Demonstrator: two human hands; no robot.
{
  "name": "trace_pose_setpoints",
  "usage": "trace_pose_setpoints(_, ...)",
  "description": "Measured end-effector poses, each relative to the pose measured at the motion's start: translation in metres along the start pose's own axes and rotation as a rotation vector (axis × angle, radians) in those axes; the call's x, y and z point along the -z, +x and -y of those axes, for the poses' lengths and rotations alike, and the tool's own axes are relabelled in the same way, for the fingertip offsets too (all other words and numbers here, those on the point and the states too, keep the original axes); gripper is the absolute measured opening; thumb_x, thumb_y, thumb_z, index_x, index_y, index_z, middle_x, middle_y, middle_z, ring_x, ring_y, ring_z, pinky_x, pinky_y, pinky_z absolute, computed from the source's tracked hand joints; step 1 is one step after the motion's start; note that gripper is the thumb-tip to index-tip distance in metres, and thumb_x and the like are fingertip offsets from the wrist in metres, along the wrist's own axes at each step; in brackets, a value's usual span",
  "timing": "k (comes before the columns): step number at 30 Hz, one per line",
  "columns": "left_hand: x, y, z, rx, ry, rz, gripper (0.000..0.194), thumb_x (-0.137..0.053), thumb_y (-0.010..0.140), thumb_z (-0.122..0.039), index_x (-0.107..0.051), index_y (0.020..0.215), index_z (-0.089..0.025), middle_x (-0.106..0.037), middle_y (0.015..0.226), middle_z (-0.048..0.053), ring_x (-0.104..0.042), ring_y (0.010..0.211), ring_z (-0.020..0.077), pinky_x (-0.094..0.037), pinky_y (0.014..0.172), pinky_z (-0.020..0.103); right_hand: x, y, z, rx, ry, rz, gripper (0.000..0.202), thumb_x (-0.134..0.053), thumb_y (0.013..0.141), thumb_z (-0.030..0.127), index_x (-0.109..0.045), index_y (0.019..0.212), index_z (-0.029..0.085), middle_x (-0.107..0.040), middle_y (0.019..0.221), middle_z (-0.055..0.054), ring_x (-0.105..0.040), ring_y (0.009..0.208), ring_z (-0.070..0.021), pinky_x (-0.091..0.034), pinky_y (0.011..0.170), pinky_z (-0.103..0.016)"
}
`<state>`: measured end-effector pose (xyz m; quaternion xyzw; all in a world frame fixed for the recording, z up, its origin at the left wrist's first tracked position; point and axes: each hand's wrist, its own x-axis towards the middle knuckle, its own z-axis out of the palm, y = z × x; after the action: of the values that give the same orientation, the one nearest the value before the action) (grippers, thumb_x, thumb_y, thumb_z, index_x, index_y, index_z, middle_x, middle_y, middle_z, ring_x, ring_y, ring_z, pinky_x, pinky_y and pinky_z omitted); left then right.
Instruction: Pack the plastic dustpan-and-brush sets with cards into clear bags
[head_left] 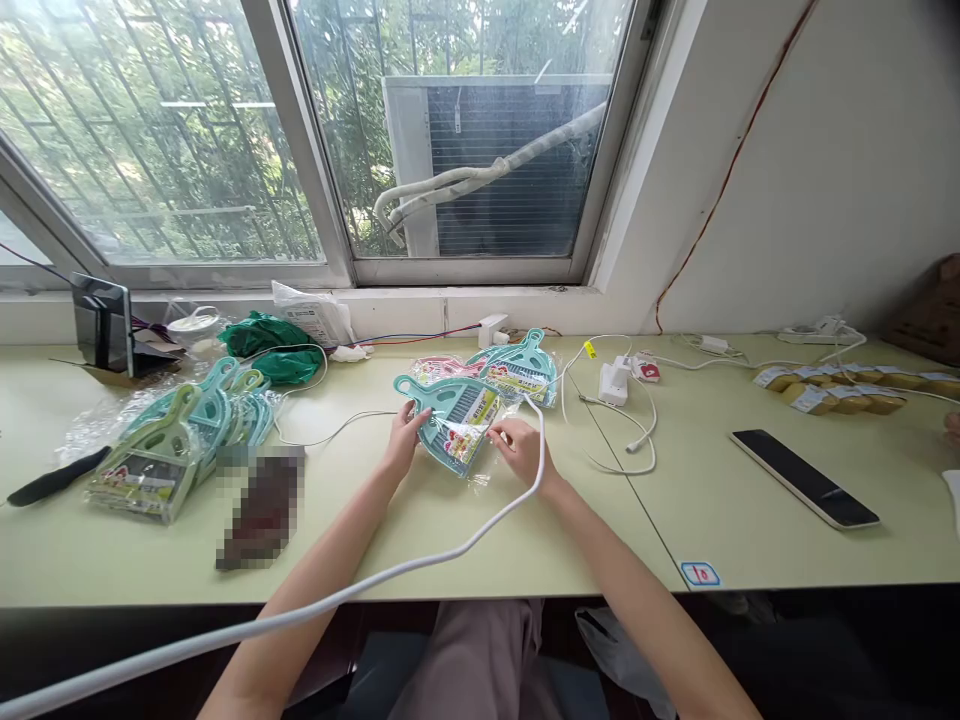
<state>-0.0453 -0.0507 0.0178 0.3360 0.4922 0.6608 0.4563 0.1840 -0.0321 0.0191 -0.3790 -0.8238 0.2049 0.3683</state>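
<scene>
A teal mini dustpan set [444, 398] with a printed label and a small brush, in a clear plastic bag, is tilted in front of me over the table. My left hand [403, 436] grips its left edge, thumb on top. On the other side my right hand [522, 452] has its fingertips pinched at the bag's edge near the label; the fingers look closed on the clear plastic. Right behind lie another teal dustpan set [529, 368] and a pink one [439, 368], both bagged and partly covered.
Several bagged dustpan sets [161, 465] are piled at left beside a black-handled knife [56, 478], a green plastic bag [274, 345] and a propped tablet [103, 325]. A white cable [420, 565] crosses the foreground. Rightward are a charger [613, 382], yellow packets [847, 398] and a phone [802, 478].
</scene>
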Motion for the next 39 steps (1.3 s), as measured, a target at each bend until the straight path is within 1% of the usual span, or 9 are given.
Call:
trace_pose_setpoints(3, 0.0, -0.004, -0.002, -0.038, -0.009, -0.023, 0.057, -0.075, 0.068, -0.037, -0.055, 0.118, -0.018, -0.066, 0.108, 0.007, -0.065, 0.085, 0.0169, -0.051, 0.071, 0.025, -0.019, 0.0, -0.008, -0.097, -0.049, 0.002, 0.027, -0.046, 0.091, 0.036, -0.065, 0.077, 0.024, -0.068, 0.076, -0.005, -0.056, 0.07, -0.0188, -0.036, 0.062, -0.028)
trace_pose_setpoints(6, -0.003, -0.008, -0.002, -0.06, -0.021, 0.009, 0.056, -0.074, 0.07, -0.037, -0.054, 0.119, -0.019, -0.065, 0.111, 0.007, -0.064, 0.089, 0.0176, -0.051, 0.074, 0.025, -0.027, 0.003, -0.018, -0.238, 0.095, -0.009, 0.028, -0.047, 0.089, 0.042, -0.063, 0.077, 0.023, -0.063, 0.063, -0.004, -0.05, 0.058, -0.0161, -0.033, 0.056, -0.028)
trace_pose_setpoints(11, -0.01, -0.015, -0.001, -0.072, -0.039, 0.042, 0.051, -0.072, 0.073, -0.04, -0.053, 0.116, -0.02, -0.063, 0.114, 0.007, -0.064, 0.092, 0.0183, -0.052, 0.076, 0.028, -0.024, 0.011, -0.025, -0.41, 0.584, 0.022, 0.04, -0.05, 0.082, 0.056, -0.061, 0.081, 0.018, -0.045, 0.046, 0.004, -0.04, 0.044, -0.012, -0.028, 0.046, -0.026)
trace_pose_setpoints(16, -0.016, -0.021, -0.002, -0.048, -0.029, 0.034, 0.05, -0.071, 0.073, -0.042, -0.052, 0.115, -0.021, -0.064, 0.109, 0.006, -0.064, 0.088, 0.0187, -0.052, 0.072, 0.029, -0.019, 0.014, -0.022, -0.5, 0.774, 0.046, 0.046, -0.061, 0.072, 0.061, -0.058, 0.084, 0.017, -0.044, 0.046, 0.007, -0.032, 0.037, -0.0069, -0.02, 0.039, -0.023)
trace_pose_setpoints(23, -0.016, -0.02, 0.0, -0.044, -0.029, 0.013, 0.049, -0.071, 0.072, -0.043, -0.053, 0.112, -0.021, -0.063, 0.111, 0.005, -0.063, 0.091, 0.0186, -0.052, 0.072, 0.027, -0.008, 0.013, -0.015, -0.527, 0.852, 0.115, 0.044, -0.063, 0.069, 0.058, -0.055, 0.086, 0.018, -0.051, 0.052, 0.007, -0.031, 0.034, -0.0043, -0.017, 0.036, -0.021)
trace_pose_setpoints(28, -0.019, -0.021, 0.002, -0.064, -0.051, 0.058, 0.047, -0.07, 0.073, -0.044, -0.052, 0.112, -0.023, -0.062, 0.115, 0.005, -0.062, 0.097, 0.0192, -0.052, 0.076, 0.028, -0.009, 0.012, -0.014, -0.534, 0.837, 0.137, 0.045, -0.07, 0.064, 0.057, -0.055, 0.08, 0.017, -0.051, 0.052, 0.006, -0.031, 0.036, -0.0037, -0.017, 0.037, -0.021)
trace_pose_setpoints(31, -0.022, -0.024, 0.002, -0.071, -0.077, 0.078, 0.049, -0.071, 0.073, -0.044, -0.05, 0.113, -0.024, -0.06, 0.119, 0.004, -0.061, 0.099, 0.0186, -0.052, 0.076, 0.026, -0.009, 0.012, -0.015, -0.542, 0.85, 0.115, 0.045, -0.071, 0.063, 0.057, -0.054, 0.076, 0.017, -0.049, 0.049, 0.007, -0.031, 0.037, -0.0038, -0.016, 0.038, -0.021)
trace_pose_setpoints(35, -0.022, -0.023, 0.006, 0.003, -0.056, 0.096, 0.05, -0.066, 0.074, -0.055, -0.052, 0.112, -0.026, -0.063, 0.115, 0.003, -0.064, 0.091, 0.0182, -0.051, 0.064, 0.024, -0.008, 0.012, -0.018, -0.536, 0.891, 0.111, 0.047, -0.072, 0.062, 0.059, -0.057, 0.079, 0.017, -0.041, 0.045, 0.009, -0.027, 0.037, -0.0041, -0.014, 0.039, -0.022)
trace_pose_setpoints(39, -0.018, -0.011, 0.008, 0.101, -0.065, -0.007, 0.055, -0.055, 0.077, -0.066, -0.06, 0.108, -0.021, -0.069, 0.106, 0.007, -0.066, 0.089, 0.0215, -0.051, 0.063, 0.027, -0.007, 0.012, -0.021, -0.555, 0.894, 0.118, 0.048, -0.075, 0.057, 0.056, -0.06, 0.081, 0.017, -0.032, 0.041, 0.012, -0.02, 0.037, -0.0043, -0.011, 0.039, -0.023)
